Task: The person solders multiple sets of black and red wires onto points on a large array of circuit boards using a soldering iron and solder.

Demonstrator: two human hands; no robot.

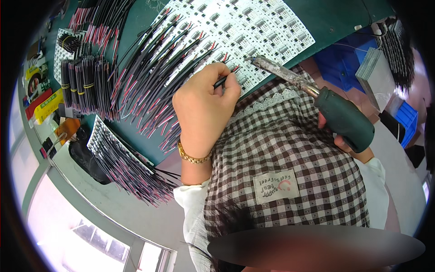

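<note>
My left hand [204,104] is closed in a pinch on a thin black cable [220,82]. The cable's red and black wire ends point at the near edge of a white circuit board panel [281,27]. In my right hand [342,143] is a soldering iron [345,120] with a dark green handle and a worn metal barrel. Its tip is over the panel, just right of the cable end; whether it touches is unclear. Many black cables [154,86] lie in rows across the panel's left part, with red and black ends on the boards.
Bundled black cables [84,86] and a small board panel [59,52] lie at the left of the green table [344,22]. Another wired panel [122,158] sits at the near left corner. A blue bin [340,63] and stacked boards [374,75] are at the right.
</note>
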